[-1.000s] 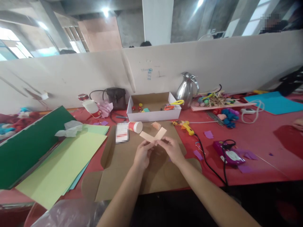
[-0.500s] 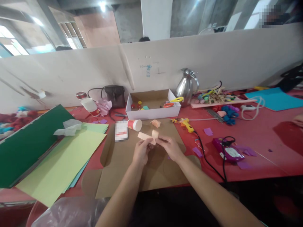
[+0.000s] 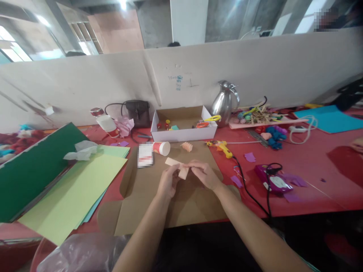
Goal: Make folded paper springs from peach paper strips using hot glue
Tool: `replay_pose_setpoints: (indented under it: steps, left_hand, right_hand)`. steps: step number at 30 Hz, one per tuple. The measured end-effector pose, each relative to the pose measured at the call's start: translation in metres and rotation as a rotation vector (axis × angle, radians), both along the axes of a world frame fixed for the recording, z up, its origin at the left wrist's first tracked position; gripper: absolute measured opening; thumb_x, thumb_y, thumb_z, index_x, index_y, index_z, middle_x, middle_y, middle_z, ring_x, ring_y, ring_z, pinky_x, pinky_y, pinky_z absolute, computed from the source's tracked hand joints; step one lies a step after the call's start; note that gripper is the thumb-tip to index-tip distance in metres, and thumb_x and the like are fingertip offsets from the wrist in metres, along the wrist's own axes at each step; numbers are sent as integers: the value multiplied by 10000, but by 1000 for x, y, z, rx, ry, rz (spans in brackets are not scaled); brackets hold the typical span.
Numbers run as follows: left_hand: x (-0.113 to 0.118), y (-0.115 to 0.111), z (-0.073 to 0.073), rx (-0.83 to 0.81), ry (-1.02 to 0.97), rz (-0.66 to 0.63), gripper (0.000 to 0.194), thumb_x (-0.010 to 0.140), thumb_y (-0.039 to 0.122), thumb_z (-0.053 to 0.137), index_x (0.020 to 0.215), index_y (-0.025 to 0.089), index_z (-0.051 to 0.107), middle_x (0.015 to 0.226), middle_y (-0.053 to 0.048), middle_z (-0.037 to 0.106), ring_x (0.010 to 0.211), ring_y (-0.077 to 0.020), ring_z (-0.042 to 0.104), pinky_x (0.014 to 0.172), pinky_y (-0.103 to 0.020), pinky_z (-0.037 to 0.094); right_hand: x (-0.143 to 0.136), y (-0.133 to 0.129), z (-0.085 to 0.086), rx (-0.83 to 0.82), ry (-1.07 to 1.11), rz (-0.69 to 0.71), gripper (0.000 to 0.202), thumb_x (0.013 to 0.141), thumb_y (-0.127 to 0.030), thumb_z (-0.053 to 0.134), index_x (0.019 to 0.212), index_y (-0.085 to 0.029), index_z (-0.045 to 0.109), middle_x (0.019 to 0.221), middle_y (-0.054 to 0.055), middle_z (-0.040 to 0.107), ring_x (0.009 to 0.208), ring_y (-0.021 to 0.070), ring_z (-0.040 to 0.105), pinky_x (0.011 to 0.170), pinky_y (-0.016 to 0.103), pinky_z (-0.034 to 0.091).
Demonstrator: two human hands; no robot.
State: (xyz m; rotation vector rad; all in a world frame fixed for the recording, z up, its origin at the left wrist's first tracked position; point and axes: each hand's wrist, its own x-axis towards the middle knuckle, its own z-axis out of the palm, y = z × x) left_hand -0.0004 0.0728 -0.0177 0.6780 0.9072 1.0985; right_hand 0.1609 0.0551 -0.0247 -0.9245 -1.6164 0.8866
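Note:
Over the flattened brown cardboard [image 3: 136, 204], my left hand [image 3: 169, 180] is closed on two pale peach paper strips [image 3: 171, 162] that cross each other. One end points to the upper left and a short end hangs down between the hands. My right hand [image 3: 204, 174] pinches at the crossing from the right, its fingertips on the paper. Just beyond the hands lies a small accordion-folded paper piece [image 3: 186, 146] of similar colour. A red and white paper cup [image 3: 162, 148] rests on its side behind my left hand.
A white box [image 3: 183, 135] holding scissors [image 3: 202, 124] stands behind the cardboard, beside a steel jug [image 3: 222, 104]. To the right are a yellow glue gun [image 3: 225, 149] with a black cord and a purple power box [image 3: 272, 180]. Yellow-green paper sheets [image 3: 82, 192] lie left.
The short paper end that stood upward at the crossing is now down, toward me. My right hand's fingers have come in closer over the crossing.

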Motion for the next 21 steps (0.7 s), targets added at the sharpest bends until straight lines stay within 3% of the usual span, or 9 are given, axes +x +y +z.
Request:
replay_pose_setpoints:
  steps: [5, 11, 16, 21]
  left_hand:
    - [-2, 0, 0, 35, 70, -110, 254, 593, 249, 807, 776, 97, 718, 720, -81, 718, 670, -171, 656, 666, -257, 483]
    - [-6, 4, -8, 118, 155, -166, 241, 687, 310, 758, 824, 114, 723, 744, -67, 720, 658, -149, 635, 658, -252, 467]
    - [-6, 6, -10, 262, 248, -109, 271, 685, 333, 768, 853, 125, 719, 760, -51, 715, 653, -134, 621, 628, -232, 450]
    - [-4, 4, -9, 249, 180, -56, 324, 698, 320, 758, 964, 137, 734, 896, -84, 738, 776, -183, 659, 740, -284, 483]
  right_hand:
    - [-9, 1, -8, -101, 54, -81, 199, 845, -328, 589, 994, -252, 698, 962, 34, 672, 894, 192, 626, 796, 312, 493]
    - [-15, 0, -6, -348, 272, -115, 237, 789, -376, 642, 966, -219, 659, 817, 13, 677, 687, 156, 624, 649, 285, 515]
    - [-14, 1, -2, -440, 385, -85, 269, 758, -392, 670, 948, -201, 676, 759, 10, 689, 637, 144, 619, 617, 275, 506]
    - [-16, 4, -3, -558, 536, -79, 269, 683, -364, 734, 894, -202, 696, 757, 5, 701, 634, 124, 626, 620, 254, 507]
